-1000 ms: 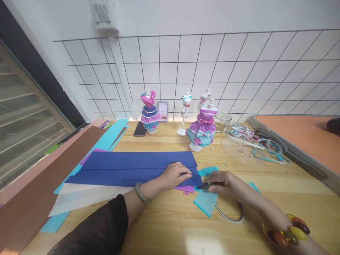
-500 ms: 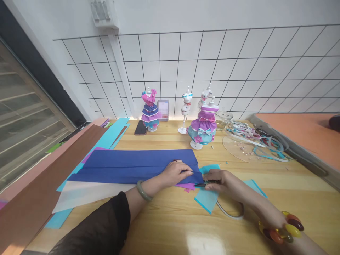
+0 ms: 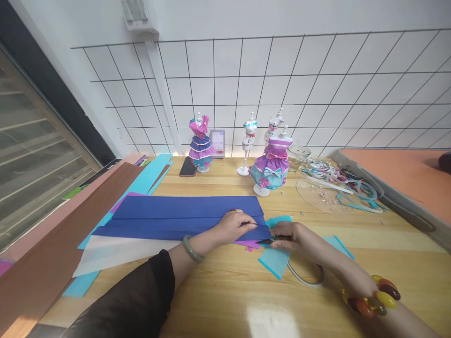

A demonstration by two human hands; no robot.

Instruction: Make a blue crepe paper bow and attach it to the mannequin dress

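A long folded dark blue paper sheet (image 3: 183, 216) lies across the wooden table (image 3: 225, 291). My left hand (image 3: 234, 226), with a green bangle at the wrist, rests on the sheet's right end, fingers curled and pressing it down. My right hand (image 3: 294, 236), a beaded bracelet on its wrist, is closed on a small pair of scissors (image 3: 269, 241) whose dark tip points left at the sheet's right corner. A cyan paper piece (image 3: 275, 260) lies under that hand. A purple scrap (image 3: 248, 244) peeks out below the blue sheet.
White, cyan and brown sheets (image 3: 52, 253) spread at the left. Three dressed mini mannequins (image 3: 271, 164) and a bare one, a phone (image 3: 187, 166) and a glass plate with ribbon scraps (image 3: 334, 190) stand at the back. An orange board (image 3: 405, 173) lies at the right.
The scissors in my right hand have crept left, closer to the blue sheet's corner. My left hand stays on the sheet. The camera has shifted slightly.
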